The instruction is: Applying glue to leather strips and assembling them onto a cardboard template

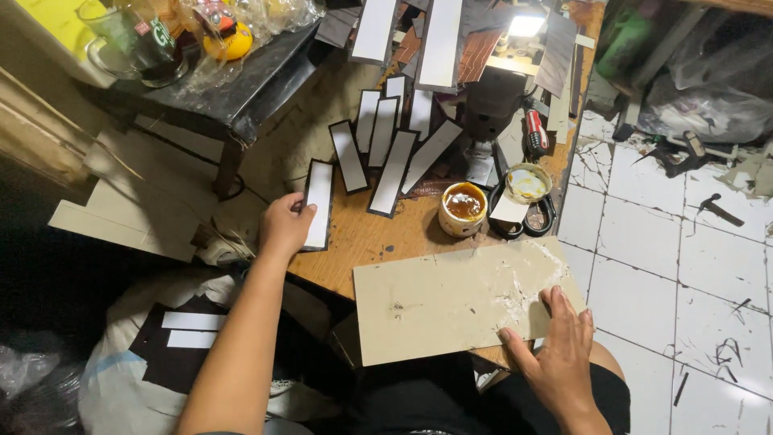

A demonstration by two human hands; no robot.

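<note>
Left hand at centre left of frame, grip closed over the edge of a white strip with dark border, which lies flat at the left edge of the wooden desk. Right hand at lower right, fingers spread flat, grip wide and holding nothing, palm pressing the right end of a beige board that lies across the near edge of the desk and overhangs it. Containers: small round pot at centre, just above the board, open, with brown glue-like paste inside; beside it to the right a round lid or shallow tin with yellowish smear inside, resting on black scissors. A fan of more white dark-edged strips lies above the left hand, upper centre, between hand and pot. Red-handled tool above the lid. Dark side table at upper left carries a glass mug and clear plastic bags. White sack at lower left with dark sheet and two white strips on top. White tiled floor at right, littered with scraps and a small hammer.
</note>
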